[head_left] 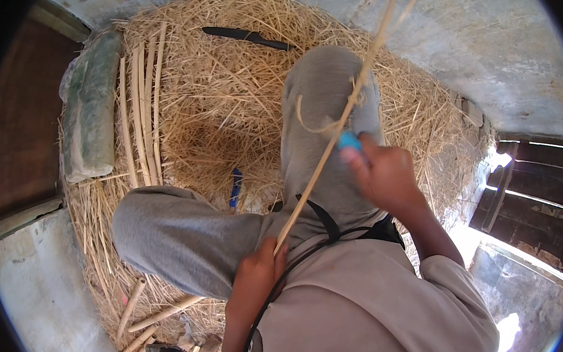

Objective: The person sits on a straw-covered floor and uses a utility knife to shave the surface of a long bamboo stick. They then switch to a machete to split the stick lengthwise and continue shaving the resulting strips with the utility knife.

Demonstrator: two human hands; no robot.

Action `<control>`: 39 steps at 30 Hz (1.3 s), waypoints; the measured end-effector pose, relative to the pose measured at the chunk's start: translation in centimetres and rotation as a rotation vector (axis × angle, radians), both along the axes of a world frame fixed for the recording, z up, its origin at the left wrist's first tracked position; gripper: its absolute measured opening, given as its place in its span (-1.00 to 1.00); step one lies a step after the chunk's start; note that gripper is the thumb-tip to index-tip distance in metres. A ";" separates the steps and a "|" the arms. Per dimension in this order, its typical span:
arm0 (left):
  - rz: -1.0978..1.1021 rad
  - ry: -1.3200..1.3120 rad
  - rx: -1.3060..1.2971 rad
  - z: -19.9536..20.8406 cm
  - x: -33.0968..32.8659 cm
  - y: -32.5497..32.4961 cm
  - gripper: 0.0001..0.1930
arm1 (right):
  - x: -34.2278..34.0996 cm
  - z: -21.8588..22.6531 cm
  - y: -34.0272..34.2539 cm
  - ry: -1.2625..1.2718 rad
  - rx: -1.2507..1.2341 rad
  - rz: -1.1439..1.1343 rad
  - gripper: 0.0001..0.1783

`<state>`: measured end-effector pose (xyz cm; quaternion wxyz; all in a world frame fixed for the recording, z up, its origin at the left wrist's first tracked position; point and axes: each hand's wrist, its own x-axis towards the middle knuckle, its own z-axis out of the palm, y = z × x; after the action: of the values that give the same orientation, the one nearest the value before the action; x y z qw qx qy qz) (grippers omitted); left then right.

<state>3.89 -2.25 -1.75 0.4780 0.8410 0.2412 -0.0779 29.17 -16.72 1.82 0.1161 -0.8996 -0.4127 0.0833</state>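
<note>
A long, thin wooden stick [328, 151] slants from my waist up past my raised right knee, its far end split and frayed. My left hand [260, 270] is closed around its near end. In my right fist [387, 175] is a blue-handled tool [349, 142], pressed close against the stick; motion blurs it, and its blade cannot be made out. A pale curled shaving [310, 122] hangs off the stick just beyond the tool.
Straw [222, 94] covers the floor around my legs. Beyond my knees lies a black knife [247, 38]. Several peeled sticks [148, 114] lie beside a greenish roll [94, 108]. A blue tool [235, 187] rests between my legs. Short sticks [133, 307] lie lower left. Walls [475, 35] enclose the space.
</note>
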 end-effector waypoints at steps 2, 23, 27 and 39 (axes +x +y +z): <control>-0.008 0.027 -0.009 0.1 -0.8 0.1 -0.79 | 0.3 0.0 -0.1 0.039 -0.026 -0.084 -0.48; 0.049 -0.087 0.343 0.3 7.7 0.4 -0.79 | -0.9 -0.1 1.3 0.118 0.043 0.102 -0.45; 0.031 -0.007 0.249 0.1 7.0 0.0 -0.79 | -0.2 -0.5 1.3 0.087 0.060 -0.005 -0.45; 0.010 -0.175 0.219 -1.4 4.4 -0.9 -0.80 | 0.0 -0.4 -0.9 0.086 0.002 -0.039 -0.46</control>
<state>8.28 -3.17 -3.12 0.4030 0.8905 0.2096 0.0250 29.22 -17.62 1.46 0.1364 -0.9029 -0.3897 0.1192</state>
